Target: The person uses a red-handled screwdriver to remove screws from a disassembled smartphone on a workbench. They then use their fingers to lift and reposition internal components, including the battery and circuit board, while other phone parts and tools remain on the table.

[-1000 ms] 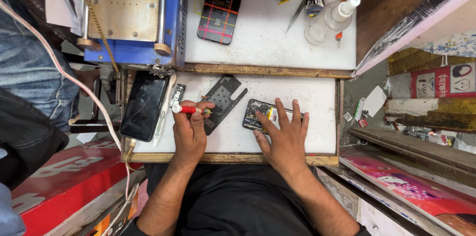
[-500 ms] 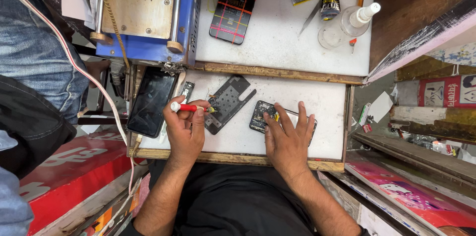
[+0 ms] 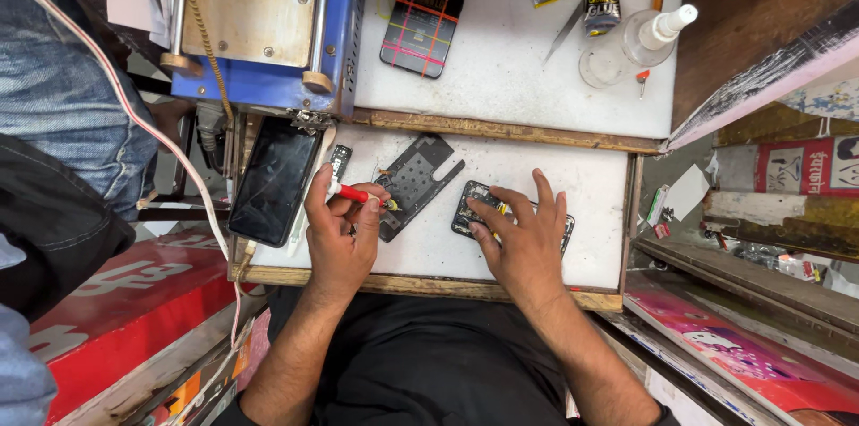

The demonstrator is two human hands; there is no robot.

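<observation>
Left hand (image 3: 340, 234): fingers closed around a red-handled screwdriver (image 3: 353, 194), tip touching a dark perforated inner phone plate (image 3: 413, 183).
Right hand (image 3: 526, 242): flat, fingers spread, pressing an opened dark phone body (image 3: 474, 204) onto the white wooden-edged worktop (image 3: 591, 193).
Beside: black glass screen panel (image 3: 273, 186) left of the left hand.

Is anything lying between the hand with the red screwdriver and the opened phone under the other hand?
Only the dark back cover lies on the white board between the left hand, which holds the red screwdriver, and the opened phone under the right hand.
</observation>
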